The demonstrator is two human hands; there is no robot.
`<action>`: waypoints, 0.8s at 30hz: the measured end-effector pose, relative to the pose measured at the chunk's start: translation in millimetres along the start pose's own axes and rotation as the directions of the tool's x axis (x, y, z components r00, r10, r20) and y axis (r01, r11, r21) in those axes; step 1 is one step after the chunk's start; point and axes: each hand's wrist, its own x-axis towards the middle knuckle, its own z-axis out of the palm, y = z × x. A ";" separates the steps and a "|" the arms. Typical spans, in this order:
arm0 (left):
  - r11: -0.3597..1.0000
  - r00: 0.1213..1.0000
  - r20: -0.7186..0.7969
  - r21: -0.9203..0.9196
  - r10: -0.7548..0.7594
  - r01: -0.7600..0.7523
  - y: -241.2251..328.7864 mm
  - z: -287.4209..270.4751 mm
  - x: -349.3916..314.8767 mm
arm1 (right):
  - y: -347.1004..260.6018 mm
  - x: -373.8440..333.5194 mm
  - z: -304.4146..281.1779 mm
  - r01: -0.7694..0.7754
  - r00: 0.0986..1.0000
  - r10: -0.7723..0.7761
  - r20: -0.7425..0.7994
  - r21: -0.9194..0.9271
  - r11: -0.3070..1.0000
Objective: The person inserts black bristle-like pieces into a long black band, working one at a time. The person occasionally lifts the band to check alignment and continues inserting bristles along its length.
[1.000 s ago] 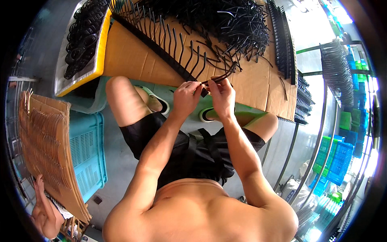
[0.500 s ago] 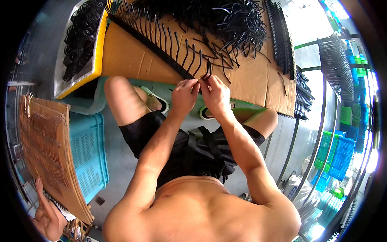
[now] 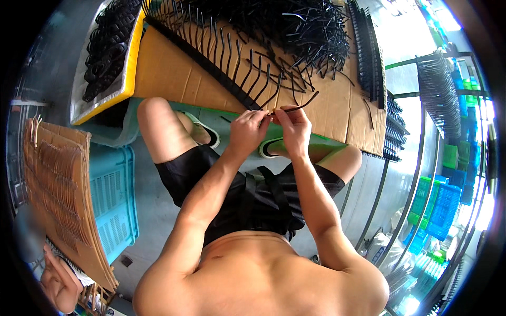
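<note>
Seen from the head, looking down, a person sits bare-chested in black shorts (image 3: 224,195) with both forearms reaching away to the near edge of a cardboard-covered work surface (image 3: 179,79). The left hand (image 3: 247,129) is closed around the near end of a long pronged black strip (image 3: 211,70), fingers pinched together. The right hand (image 3: 294,129), just beside it, grasps a thin curved black piece (image 3: 308,102) between thumb and fingers; its free end sticks out to the right and away, while its other end lies at the left fingertips, and whether it meets the strip there is hidden by the fingers. The strip slants across the cardboard from the hands toward the far left, with a row of wavy prongs rising along its right side. Beyond it, at the far middle, lies a tangled heap of loose black pieces (image 3: 316,39). To the far left stands a white and yellow tray (image 3: 128,89) filled with black coils (image 3: 107,63); at the right edge of the cardboard lie more pronged strips (image 3: 371,63). On the left are a turquoise crate (image 3: 113,195) and an upright cardboard panel (image 3: 58,179); another person (image 3: 62,287) shows at the near left.
</note>
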 end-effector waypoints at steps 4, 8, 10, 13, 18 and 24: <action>1.000 1.000 0.015 0.023 0.013 -0.014 -0.8 1.9 -3.9 | 1.8 -4.0 3.4 0.027 1.000 -0.027 0.016 -0.030 0.999; 0.999 0.998 0.056 0.041 -0.002 0.000 -3.0 3.4 -5.3 | -1.2 -4.7 4.7 0.266 0.964 -0.229 0.137 -0.434 0.861; 0.999 0.996 0.072 0.024 -0.045 0.044 -1.4 2.5 -6.0 | -0.9 -3.2 3.9 0.407 0.913 -0.361 0.191 -0.509 0.758; 0.993 0.989 0.082 0.011 -0.120 0.120 3.5 -7.2 -6.0 | 7.7 0.1 5.8 0.227 0.971 -0.168 0.172 -0.427 0.875; 0.910 0.880 0.243 0.034 -0.408 0.413 -8.5 -75.5 10.4 | 32.4 5.4 10.3 0.351 0.936 -0.265 0.230 -0.569 0.744; 0.760 0.862 -0.182 0.410 -0.473 0.504 -99.8 -184.3 87.6 | 3.0 -2.6 -117.3 0.002 0.969 -0.194 -0.153 -0.781 0.624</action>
